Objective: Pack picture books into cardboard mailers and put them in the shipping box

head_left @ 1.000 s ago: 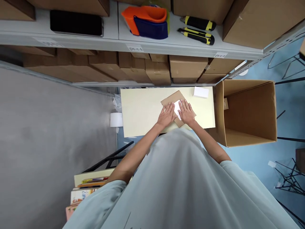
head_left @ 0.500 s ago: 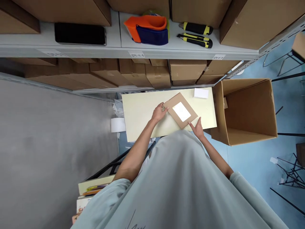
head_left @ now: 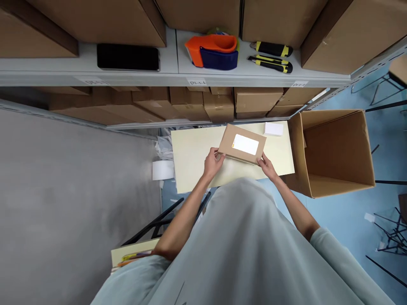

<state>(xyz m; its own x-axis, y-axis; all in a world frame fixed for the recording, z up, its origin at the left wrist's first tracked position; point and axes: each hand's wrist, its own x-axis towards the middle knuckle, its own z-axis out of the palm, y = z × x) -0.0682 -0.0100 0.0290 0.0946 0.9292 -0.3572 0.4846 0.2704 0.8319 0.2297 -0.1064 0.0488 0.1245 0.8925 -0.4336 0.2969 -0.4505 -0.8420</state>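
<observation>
A flat brown cardboard mailer (head_left: 228, 140) with a white label (head_left: 246, 144) faces up above the pale tabletop (head_left: 193, 156). My left hand (head_left: 214, 163) pinches its near left corner between thumb and fingers. At the near right corner, my right hand (head_left: 267, 165) grips it too, fingers bent at the edge. The mailer's near edge seems tipped toward me. Beyond my right hand, a small stack of white cards or labels (head_left: 274, 128) lies at the table's back right.
An open cardboard box (head_left: 337, 186) stands right of the table. Overhead, a grey shelf (head_left: 178, 79) carries a phone (head_left: 128, 57), an orange and blue tape dispenser (head_left: 213, 48), box cutters (head_left: 271, 63) and cartons. A white roll (head_left: 163, 170) is at the table's left.
The mailer has turned from a diagonal tilt to nearly level with the table's long side. My right hand has moved from its lower corner to its right end. The view has shifted slightly.
</observation>
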